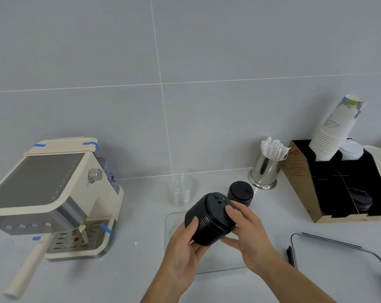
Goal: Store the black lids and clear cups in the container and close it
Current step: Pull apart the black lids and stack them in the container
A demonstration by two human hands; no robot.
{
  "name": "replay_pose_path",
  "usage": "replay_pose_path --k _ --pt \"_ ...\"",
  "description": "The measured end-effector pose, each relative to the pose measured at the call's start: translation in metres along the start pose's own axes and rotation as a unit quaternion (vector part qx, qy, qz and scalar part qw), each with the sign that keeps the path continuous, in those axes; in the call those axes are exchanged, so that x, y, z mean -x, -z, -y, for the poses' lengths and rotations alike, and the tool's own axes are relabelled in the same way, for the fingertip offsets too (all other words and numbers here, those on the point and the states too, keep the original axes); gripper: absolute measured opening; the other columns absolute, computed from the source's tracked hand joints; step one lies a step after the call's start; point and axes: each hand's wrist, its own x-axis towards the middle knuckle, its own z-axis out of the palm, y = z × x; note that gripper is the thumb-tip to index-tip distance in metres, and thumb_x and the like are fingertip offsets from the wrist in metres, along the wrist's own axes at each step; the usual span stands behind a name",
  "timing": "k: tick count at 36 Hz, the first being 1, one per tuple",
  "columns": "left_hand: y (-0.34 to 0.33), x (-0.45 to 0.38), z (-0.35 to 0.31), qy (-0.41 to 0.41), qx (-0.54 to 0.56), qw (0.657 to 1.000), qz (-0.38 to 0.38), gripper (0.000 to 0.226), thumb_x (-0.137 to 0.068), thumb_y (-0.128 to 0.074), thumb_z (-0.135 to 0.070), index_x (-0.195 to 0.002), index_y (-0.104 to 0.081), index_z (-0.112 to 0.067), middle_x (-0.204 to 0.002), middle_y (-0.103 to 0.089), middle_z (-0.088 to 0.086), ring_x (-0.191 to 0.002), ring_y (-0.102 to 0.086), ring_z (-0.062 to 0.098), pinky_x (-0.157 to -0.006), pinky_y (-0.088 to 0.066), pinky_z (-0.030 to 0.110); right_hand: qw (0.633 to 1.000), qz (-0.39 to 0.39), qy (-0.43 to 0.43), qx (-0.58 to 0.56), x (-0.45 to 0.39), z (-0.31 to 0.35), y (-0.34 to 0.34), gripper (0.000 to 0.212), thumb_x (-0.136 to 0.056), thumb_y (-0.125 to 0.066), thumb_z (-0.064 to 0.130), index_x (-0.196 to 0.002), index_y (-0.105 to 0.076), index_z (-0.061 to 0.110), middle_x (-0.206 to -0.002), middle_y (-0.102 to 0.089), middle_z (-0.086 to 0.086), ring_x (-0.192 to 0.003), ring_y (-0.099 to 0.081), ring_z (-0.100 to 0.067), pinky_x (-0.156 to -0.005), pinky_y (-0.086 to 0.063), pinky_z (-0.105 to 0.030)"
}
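Both hands hold a tilted stack of black lids (209, 221) above a clear plastic container (174, 224) on the counter. My left hand (183, 256) grips the stack from below and left. My right hand (246, 232) presses on its top and right side. A second, shorter stack of black lids (240, 193) stands on the counter just behind. A stack of clear cups (179, 192) stands to the left of that, near the wall. The container's clear lid (338, 254) with a black clasp lies at the lower right.
A cream espresso machine (52, 195) fills the left side, its handle sticking toward me. A steel cup of wrapped straws (267, 169) stands by the wall. A black cardboard organizer (342, 189) with paper cups (336, 132) and dark lids sits at the right.
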Motion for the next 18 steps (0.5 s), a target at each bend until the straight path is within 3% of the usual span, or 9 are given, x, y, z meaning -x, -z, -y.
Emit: replay_pose_path --k 3,6,8,10,13,16,18 --pt "0.000 -0.002 0.002 -0.004 -0.014 0.999 -0.030 0.027 -0.098 -0.053 -0.023 -0.122 -0.066 -0.019 -0.110 -0.076 0.007 -0.108 -0.069 0.026 -0.089 -0.054 0.036 0.991 -0.068 0.089 0.077 -0.002 -0.007 0.003 0.015 -0.090 -0.067 0.022 -0.102 -0.068 0.030 -0.106 -0.073 0.007 -0.091 -0.070 -0.013 -0.077 -0.057 -0.033" --pt "-0.002 -0.004 0.005 0.005 -0.033 0.999 -0.042 0.026 -0.098 -0.055 -0.024 -0.120 -0.067 -0.019 -0.107 -0.077 0.007 -0.105 -0.071 0.026 -0.092 -0.055 0.040 0.981 -0.062 0.127 0.133 0.000 -0.012 0.005 0.014 -0.092 -0.064 0.019 -0.091 -0.069 0.033 -0.086 -0.076 0.004 -0.070 -0.063 -0.011 -0.056 -0.046 -0.018" --pt "-0.003 -0.006 0.007 0.011 -0.036 0.998 -0.053 0.025 -0.098 -0.055 -0.025 -0.118 -0.067 -0.018 -0.104 -0.077 0.007 -0.103 -0.071 0.027 -0.090 -0.056 0.040 0.976 -0.051 0.145 0.155 0.000 -0.016 0.006 0.017 -0.092 -0.063 0.018 -0.093 -0.071 0.033 -0.097 -0.074 0.006 -0.083 -0.065 -0.009 -0.062 -0.048 -0.012" --pt "-0.003 -0.008 0.008 0.016 -0.036 0.997 -0.068 0.024 -0.098 -0.055 -0.026 -0.116 -0.068 -0.019 -0.100 -0.078 0.006 -0.103 -0.071 0.027 -0.086 -0.057 0.039 0.970 -0.030 0.146 0.194 -0.002 -0.023 0.008 0.017 -0.092 -0.063 0.024 -0.103 -0.070 0.035 -0.119 -0.065 0.014 -0.107 -0.061 -0.003 -0.081 -0.049 -0.011" --pt "-0.001 -0.012 0.009 0.023 -0.054 0.995 -0.084 0.022 -0.096 -0.057 -0.027 -0.114 -0.069 -0.019 -0.098 -0.078 0.005 -0.102 -0.071 0.027 -0.081 -0.057 0.036 0.949 -0.011 0.138 0.284 -0.005 -0.035 0.015 0.036 -0.088 -0.066 0.037 -0.124 -0.065 0.032 -0.135 -0.050 0.020 -0.125 -0.051 -0.002 -0.107 -0.042 -0.027" --pt "0.000 -0.016 0.010 0.028 -0.081 0.992 -0.088 0.021 -0.096 -0.058 -0.027 -0.112 -0.069 -0.019 -0.097 -0.078 0.005 -0.102 -0.071 0.026 -0.079 -0.057 0.034 0.928 -0.015 0.154 0.340 -0.009 -0.040 0.020 0.044 -0.085 -0.065 0.044 -0.126 -0.066 0.025 -0.126 -0.056 0.020 -0.117 -0.056 -0.003 -0.102 -0.048 -0.029" --pt "0.000 -0.019 0.011 0.029 -0.094 0.991 -0.089 0.020 -0.097 -0.057 -0.026 -0.110 -0.070 -0.019 -0.097 -0.078 0.005 -0.102 -0.071 0.026 -0.080 -0.057 0.034 0.927 -0.018 0.158 0.340 -0.013 -0.043 0.021 0.036 -0.087 -0.065 0.039 -0.120 -0.069 0.025 -0.117 -0.061 0.021 -0.109 -0.060 -0.003 -0.095 -0.052 -0.028"
